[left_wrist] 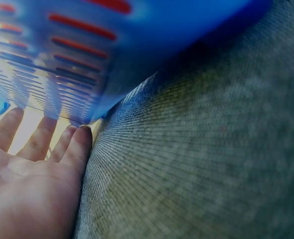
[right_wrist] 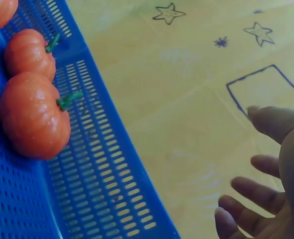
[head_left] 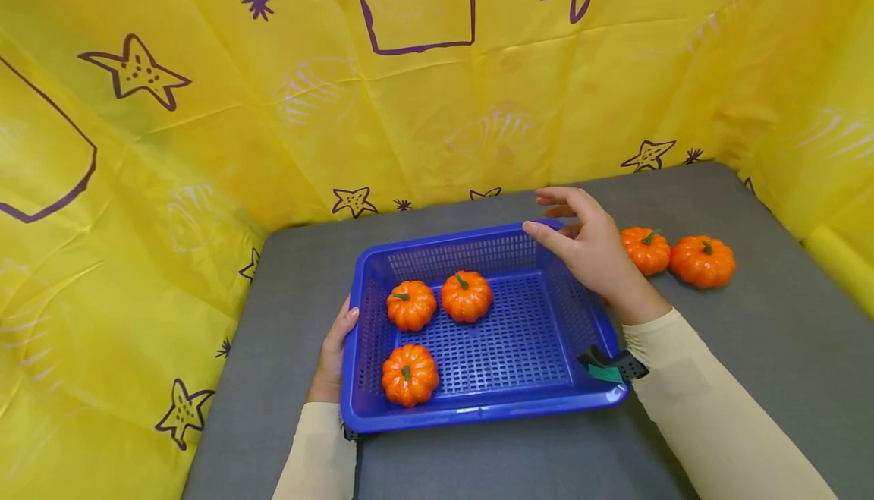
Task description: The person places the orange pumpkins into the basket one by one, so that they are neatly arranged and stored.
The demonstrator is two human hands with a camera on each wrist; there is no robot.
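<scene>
A blue plastic basket [head_left: 492,413] with slotted walls sits on the grey table. Inside are three small orange pumpkins with green stems: a front-left pumpkin [head_left: 410,375], a back-left pumpkin [head_left: 412,306] and a more central pumpkin [head_left: 466,297]. At the basket's left side is my left hand [head_left: 332,352]; its thumb lies by the rim, and its straight fingers [left_wrist: 35,139] touch the slotted wall. My right hand [head_left: 583,246] hovers over the far right corner with fingers spread and slightly bent, holding nothing.
Right of the basket, two more pumpkins stand on the table, a nearer pumpkin [head_left: 645,250] and an outer pumpkin [head_left: 703,262]. A sliver of orange shows beside my right wrist. Yellow patterned cloth [head_left: 423,128] walls the table's back and sides.
</scene>
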